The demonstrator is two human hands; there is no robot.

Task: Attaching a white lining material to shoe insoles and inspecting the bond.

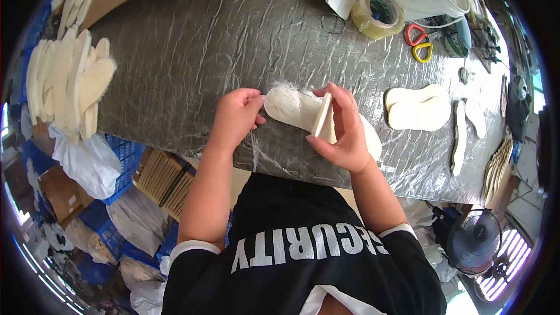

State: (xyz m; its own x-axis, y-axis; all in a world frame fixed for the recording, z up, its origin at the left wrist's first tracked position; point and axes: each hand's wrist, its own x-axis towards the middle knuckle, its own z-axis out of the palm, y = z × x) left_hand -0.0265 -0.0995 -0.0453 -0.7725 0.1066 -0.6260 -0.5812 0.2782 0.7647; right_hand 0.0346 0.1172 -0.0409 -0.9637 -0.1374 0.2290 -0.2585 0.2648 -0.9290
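Basically, everything hinges on one crossing: the raised insole [322,115] is held on edge, its visible edge set roughly crosswise to the long axis of the lying insole [290,107]. The raised insole is gripped in the right hand [348,134], thumb at the edge end nearer the body, fingers at the far end. Whether it is joined to the piece below cannot be told; the contact is covered by the hand.

The lying insole is found left of the right-hand grip, flat on the wrapped table [175,70], its long axis run from the left fingertips rightward and slightly toward the body. Its rounded end is met by the left hand [239,118], so that end is nearer the left; its middle is nearer the right. Left thumb and fingers are brought together right at the rim; whether anything is pinched there cannot be told.

A cream rounded end [372,140] is seen just under and right of the right-hand grip, ownership unclear. Farther right of that grip, two overlapped insoles [420,109] are laid out. Scissors [421,45] and a tape roll [378,16] are placed beyond it, away from the body.
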